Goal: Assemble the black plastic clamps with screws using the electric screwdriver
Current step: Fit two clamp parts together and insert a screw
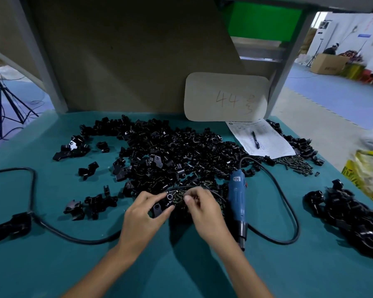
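My left hand grips a black plastic clamp just above the green table, near the middle. Beside it, my right hand has its fingers curled over a small heap of dark screws, thumb and forefinger pinched together; what they pinch is too small to make out. The blue electric screwdriver lies flat on the table just right of my right hand, tip pointing toward me, untouched. A big pile of loose black clamp parts spreads behind my hands.
The screwdriver's black cable loops around my hands and runs off left. Black parts lie in a heap at right and scattered at left. A paper form with a pen, more screws and a card marked 44 sit at the back.
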`<state>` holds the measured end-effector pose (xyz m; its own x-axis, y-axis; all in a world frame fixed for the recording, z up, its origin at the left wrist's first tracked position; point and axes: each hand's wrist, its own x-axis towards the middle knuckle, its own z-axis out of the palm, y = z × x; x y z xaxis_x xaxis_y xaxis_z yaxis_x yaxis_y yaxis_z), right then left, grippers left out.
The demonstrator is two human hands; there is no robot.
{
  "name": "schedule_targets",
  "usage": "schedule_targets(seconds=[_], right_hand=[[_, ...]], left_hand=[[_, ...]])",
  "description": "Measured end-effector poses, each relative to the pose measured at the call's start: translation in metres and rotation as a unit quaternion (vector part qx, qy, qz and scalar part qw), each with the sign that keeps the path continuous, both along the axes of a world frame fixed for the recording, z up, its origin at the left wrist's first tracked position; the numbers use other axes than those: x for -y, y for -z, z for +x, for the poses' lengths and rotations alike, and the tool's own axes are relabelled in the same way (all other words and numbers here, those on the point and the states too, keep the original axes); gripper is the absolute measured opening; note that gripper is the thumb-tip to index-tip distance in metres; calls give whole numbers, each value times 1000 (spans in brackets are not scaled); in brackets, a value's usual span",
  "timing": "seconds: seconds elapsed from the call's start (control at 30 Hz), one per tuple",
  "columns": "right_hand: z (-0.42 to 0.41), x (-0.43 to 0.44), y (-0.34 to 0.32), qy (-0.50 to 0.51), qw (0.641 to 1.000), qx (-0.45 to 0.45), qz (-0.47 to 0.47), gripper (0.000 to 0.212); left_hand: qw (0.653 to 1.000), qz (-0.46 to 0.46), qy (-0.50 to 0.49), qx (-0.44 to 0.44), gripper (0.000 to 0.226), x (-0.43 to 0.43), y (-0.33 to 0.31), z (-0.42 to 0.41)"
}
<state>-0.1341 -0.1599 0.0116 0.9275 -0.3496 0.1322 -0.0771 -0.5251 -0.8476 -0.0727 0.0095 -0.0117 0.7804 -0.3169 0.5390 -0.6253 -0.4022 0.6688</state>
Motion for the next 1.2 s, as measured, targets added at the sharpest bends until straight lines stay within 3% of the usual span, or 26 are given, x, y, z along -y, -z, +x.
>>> schedule_targets(seconds=[0.07, 0.17, 0.3, 0.97, 1.13, 1.2], right_hand=[[0, 1, -7, 5, 987, 17, 158, 13], [1, -1, -14, -10, 933, 19, 359, 13], [1, -5, -16, -50, 873, 4, 485, 14], [10, 1, -4, -46, 870, -47, 488, 13], [12, 1, -4, -59, 893, -49, 444, 13], [14, 2, -6, -52, 920, -65, 383, 14]], left_hand=[[1000, -1, 14, 4, 44, 0, 0, -1], [1000, 1, 26, 5, 43, 0, 0, -1], [1000, -1, 26, -8, 42, -1, 2, 0], [999, -20, 26, -16, 42, -1, -2, -2], [999, -19, 23, -22, 43, -2, -1, -2], [999, -11, 26, -17, 43, -2, -1, -2]])
